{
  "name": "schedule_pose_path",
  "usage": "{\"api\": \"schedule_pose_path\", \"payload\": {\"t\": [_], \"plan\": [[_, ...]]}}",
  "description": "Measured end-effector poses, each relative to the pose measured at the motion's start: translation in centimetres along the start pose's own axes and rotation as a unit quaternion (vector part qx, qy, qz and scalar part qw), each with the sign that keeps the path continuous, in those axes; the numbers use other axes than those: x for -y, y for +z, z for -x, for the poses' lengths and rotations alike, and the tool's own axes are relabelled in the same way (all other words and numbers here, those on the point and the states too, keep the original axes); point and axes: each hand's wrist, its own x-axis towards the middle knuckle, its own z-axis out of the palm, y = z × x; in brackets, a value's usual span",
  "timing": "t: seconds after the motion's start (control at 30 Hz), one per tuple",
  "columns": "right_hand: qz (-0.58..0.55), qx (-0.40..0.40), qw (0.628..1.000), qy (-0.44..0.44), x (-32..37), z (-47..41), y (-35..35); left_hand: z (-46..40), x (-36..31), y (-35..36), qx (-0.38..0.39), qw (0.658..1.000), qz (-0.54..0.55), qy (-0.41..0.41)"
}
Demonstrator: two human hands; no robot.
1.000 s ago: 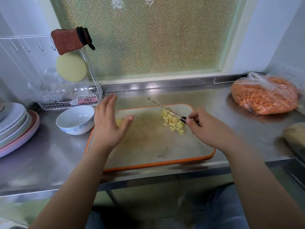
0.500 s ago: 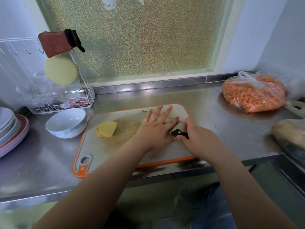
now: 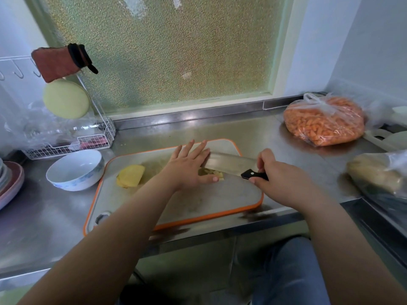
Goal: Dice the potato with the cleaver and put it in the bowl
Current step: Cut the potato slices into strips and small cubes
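Right hand (image 3: 284, 181) grips cleaver (image 3: 231, 165) handle, left hand (image 3: 189, 167) flat, fingers straight, corralling potato dice (image 3: 214, 172) against blade at board centre; bowl (image 3: 76, 169) at 9 o'clock; risk: dice spilling during transfer.

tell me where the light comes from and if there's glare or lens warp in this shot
Head view: daylight comes through the frosted window; soft glare streaks the steel counter and the cleaver blade; wide-angle warp bends the counter edge and stretches both forearms.

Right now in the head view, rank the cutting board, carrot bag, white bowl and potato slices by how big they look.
1. cutting board
2. carrot bag
3. white bowl, though the bag's distance makes that unsure
4. potato slices
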Motion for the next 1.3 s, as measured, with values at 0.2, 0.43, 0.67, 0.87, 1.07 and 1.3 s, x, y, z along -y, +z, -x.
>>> {"api": "schedule_pose_path", "payload": {"t": [0.2,0.43,0.67,0.87,1.07,1.3], "plan": [[-0.012,0.016,1.000,0.015,-1.0,0.4,-1.3,0.0,0.5,0.2,0.006,0.999,0.042,-0.035],[-0.163,0.015,0.986,0.019,-1.9,0.1,-3.2,0.6,1.4,-1.8,-0.053,0.972,0.223,-0.049],[-0.352,0.000,0.933,0.074,0.9,-1.9,-1.1,0.7,0.3,-1.7,-0.152,0.959,0.216,-0.105],[-0.432,0.029,0.893,0.124,2.1,-2.6,-0.3,0.9,-0.3,-1.6,-0.177,0.954,0.222,-0.091],[-0.493,0.057,0.856,0.144,3.4,-3.1,0.2,2.5,-1.7,-1.0,-0.261,0.965,-0.008,0.026],[-0.537,0.046,0.827,0.162,4.2,-3.1,0.1,2.3,-1.0,0.0,-0.164,0.985,-0.041,-0.038]]}}
